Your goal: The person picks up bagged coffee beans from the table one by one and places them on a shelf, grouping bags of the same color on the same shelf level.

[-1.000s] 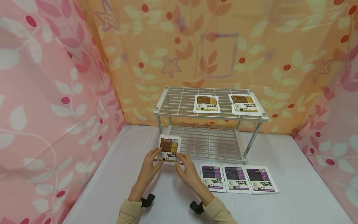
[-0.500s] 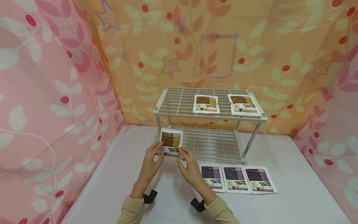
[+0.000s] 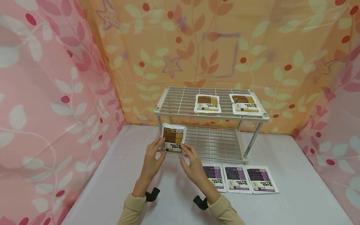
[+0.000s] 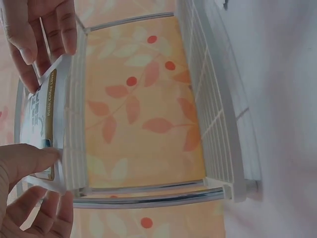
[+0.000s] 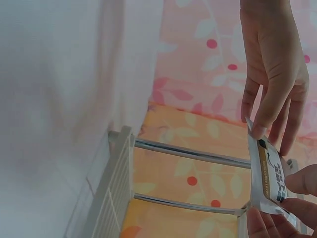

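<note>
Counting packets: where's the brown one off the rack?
In head view, the brown packet is left of centre, between left hand and right hand, before the rack.

Is flat wht packet [image 3: 172, 137] w/ brn + yel. upper panel, barcode top R, blk lettering below, gold strip along btm; held at side edges betw. L hand [image 3: 152, 163] and R hand [image 3: 194, 166], facing head cam, near L end of wire rack [image 3: 211, 117]

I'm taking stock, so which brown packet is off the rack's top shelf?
The packet held between the left hand and right hand; the other two brown packets lie flat on the top shelf.
</note>
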{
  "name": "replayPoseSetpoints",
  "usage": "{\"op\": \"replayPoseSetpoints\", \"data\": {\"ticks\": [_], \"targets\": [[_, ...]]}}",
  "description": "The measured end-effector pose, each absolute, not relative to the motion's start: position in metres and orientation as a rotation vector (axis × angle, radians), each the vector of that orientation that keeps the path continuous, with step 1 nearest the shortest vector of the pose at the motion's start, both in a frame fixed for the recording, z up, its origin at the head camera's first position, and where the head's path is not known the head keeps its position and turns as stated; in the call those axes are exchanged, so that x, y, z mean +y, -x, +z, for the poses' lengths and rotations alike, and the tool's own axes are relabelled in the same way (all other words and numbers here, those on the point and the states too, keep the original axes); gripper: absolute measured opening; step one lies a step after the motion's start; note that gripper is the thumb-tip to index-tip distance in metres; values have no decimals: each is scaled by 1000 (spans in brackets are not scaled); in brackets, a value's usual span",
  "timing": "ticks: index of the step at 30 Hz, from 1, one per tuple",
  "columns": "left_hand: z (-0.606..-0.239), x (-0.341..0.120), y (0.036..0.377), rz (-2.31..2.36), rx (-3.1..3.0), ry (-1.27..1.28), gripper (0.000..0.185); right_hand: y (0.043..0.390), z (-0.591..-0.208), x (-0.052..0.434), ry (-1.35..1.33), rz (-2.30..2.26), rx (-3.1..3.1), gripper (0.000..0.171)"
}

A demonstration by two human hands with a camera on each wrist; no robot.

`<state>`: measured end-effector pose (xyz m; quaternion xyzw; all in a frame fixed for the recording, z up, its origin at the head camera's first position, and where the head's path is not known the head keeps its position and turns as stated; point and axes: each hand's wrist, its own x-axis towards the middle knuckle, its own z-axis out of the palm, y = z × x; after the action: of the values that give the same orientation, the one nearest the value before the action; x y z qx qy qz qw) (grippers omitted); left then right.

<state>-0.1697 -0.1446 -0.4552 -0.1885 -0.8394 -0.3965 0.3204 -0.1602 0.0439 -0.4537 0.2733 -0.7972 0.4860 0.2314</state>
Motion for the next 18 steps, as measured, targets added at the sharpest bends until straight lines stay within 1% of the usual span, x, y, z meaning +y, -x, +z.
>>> {"op": "replayPoseSetpoints", "data": {"ticks": [6,18], "targets": [[-445,-141,171,-1046,-2165,514,62,162,-442,46,-795,1275,-2152,51],[-429,-135,172,-1037,-2087,545,67,165,-429,48,-792,1254,-2098,52]]}}
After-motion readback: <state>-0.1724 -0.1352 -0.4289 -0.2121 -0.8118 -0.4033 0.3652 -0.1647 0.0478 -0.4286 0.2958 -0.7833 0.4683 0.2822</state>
